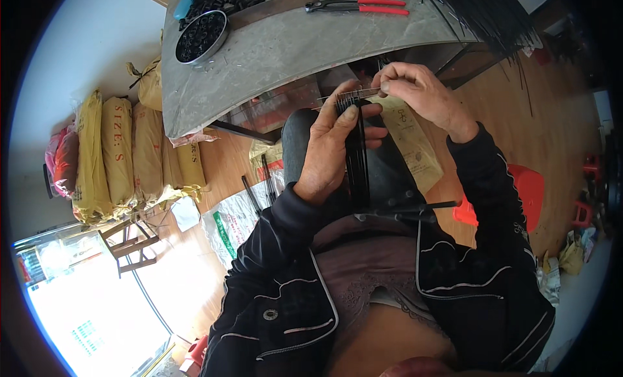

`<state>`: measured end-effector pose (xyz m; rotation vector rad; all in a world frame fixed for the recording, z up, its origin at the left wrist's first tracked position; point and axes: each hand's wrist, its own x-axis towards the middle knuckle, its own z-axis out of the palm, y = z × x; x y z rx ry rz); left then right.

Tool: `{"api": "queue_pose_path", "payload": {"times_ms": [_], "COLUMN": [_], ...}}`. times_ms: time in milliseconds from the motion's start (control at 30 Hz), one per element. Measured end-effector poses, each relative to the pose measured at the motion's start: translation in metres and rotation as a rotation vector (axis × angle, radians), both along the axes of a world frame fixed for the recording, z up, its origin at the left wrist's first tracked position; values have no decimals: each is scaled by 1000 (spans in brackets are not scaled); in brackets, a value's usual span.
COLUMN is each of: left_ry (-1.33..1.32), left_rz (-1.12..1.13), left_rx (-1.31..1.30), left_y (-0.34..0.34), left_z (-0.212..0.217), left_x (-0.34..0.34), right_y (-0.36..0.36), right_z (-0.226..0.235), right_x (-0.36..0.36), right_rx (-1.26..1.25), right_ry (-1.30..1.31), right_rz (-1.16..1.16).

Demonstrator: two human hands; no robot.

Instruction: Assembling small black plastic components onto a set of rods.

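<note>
Rods (356,163), bundled, apparently run lap-to-table, tips pointing away, in hands (334,150).

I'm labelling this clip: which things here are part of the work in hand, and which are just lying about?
In use:
left hand gripping a bundle of thin black rods
right hand pinching a thin metal strip

Lying about:
red-handled pliers
round metal tin of black rings
yellow sacks
grey worktable

I count one round metal tin (202,37) of black rings on the grey workbench (272,59), one pair of red-handled pliers (361,6) beside it, and four yellow sacks (133,153) below it.
</note>
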<state>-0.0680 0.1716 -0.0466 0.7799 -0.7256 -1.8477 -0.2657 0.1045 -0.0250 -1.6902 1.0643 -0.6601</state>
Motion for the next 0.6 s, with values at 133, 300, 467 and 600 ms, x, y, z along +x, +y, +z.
{"api": "queue_pose_path", "payload": {"times_ms": [133, 300, 467, 600], "left_ry": [40, -183, -238, -137], "left_rz": [-24, -3, -134, -435], "left_rx": [14, -184, -125, -17], "left_y": [-1, -3, -7, -25], "left_z": [1, -11, 11, 10], "left_x": [7, 13, 25, 49], "right_y": [2, 7, 49, 67], "right_z": [-9, -47, -32, -48], "right_x": [6, -5, 59, 70], "right_rx": [152, 412, 315, 640], "right_ry": [-247, -274, -376, -810], "right_rz": [5, 425, 251, 36]}}
